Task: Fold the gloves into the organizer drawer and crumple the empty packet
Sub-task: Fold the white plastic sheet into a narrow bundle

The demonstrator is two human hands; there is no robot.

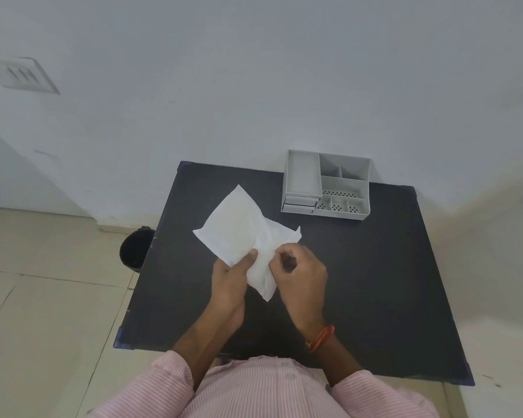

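Both forearms reach up from the bottom of the frame, bare below rolled pink striped sleeves (169,384), and meet just below the centre over a black table (375,282). The left hand (228,277) is turned palm inward, its thumb (249,256) pressed flat on the front of a white packet (239,224) with the fingers curled behind it, so the hand is closed on the packet's lower left edge. The right hand (299,273) is bent at the wrist and curled over, knuckles up, fingertips pinching the packet's right side close to the left thumb; an orange thread band (322,337) circles its wrist. The packet is held between the two hands and lifted off the table, most of it fanning up and to the left of the grips, a narrow tail hanging down between the hands, and a torn-looking corner poking out to the upper right above the right hand. It is thin, matte, papery or plasticky, and slightly puffed and creased; whether gloves are inside cannot be told. The organizer (326,184), of grey plastic, sits well apart at the table's far edge in the upper right, against a pale wall (254,70); it has open rectangular compartments, some with perforated floors, and two shallow drawers (301,203) at its lower left, pushed in. A black bin (136,248) stands on the tiled floor (43,297) beside the table's left edge.
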